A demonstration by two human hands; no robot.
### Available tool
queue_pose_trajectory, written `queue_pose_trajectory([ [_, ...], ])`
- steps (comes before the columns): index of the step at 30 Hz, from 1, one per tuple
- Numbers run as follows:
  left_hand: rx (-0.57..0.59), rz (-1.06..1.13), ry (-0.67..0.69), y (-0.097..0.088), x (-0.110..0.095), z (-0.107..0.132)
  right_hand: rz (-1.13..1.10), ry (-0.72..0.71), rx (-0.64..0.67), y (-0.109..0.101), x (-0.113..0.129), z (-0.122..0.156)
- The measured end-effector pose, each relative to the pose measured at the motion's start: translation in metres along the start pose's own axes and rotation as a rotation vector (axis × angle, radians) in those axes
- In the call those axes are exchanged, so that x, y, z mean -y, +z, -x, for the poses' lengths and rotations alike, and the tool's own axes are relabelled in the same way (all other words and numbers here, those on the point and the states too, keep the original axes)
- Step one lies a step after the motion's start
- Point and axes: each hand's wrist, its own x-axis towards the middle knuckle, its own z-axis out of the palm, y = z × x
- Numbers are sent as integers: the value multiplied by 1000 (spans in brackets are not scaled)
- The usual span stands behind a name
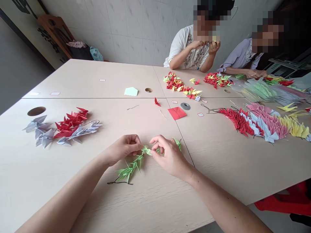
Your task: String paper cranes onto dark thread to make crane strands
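My left hand (128, 147) and my right hand (165, 153) meet over the table. Both pinch a light green folded paper crane (146, 150) between them, one side each. The crane is partly covered by my fingertips. Just below, a string of green paper cranes (130, 168) lies on the wood, with a dark cord loop at its near end. More of the green cranes show beyond my right hand. To the left rests a string of grey and red paper cranes (70, 127).
Across the table two people sit, hands busy with paper. Right of me lie strings of red, white, pink and yellow cranes (262, 121). A red paper square (177, 113), a metal ring (185, 106) and a pale green paper piece (131, 91) lie ahead.
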Motion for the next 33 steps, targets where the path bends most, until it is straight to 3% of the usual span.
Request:
queue_pose_trajectory([
  [4,-27,-53,-11,5,-2,0,-17,-2,-21,-2,1,0],
  [8,44,-49,-21,4,2,0,-45,4,17,-5,-1,-3],
  [11,80,-74,4,3,5,-1,-54,-8,69,-6,-1,-5],
  [14,46,-89,67,4,4,0,-44,-4,67,-8,-1,-7],
  [18,-89,-301,228,7,-4,5,-32,24,12,-11,-5,-8],
  [24,-94,-571,264,10,-5,7,-99,53,42,-14,-9,-10],
  [29,-85,-516,260,10,0,4,-170,57,62,-14,-13,-11],
  [33,-70,-258,248,9,1,2,-279,77,21,-13,-15,-11],
])
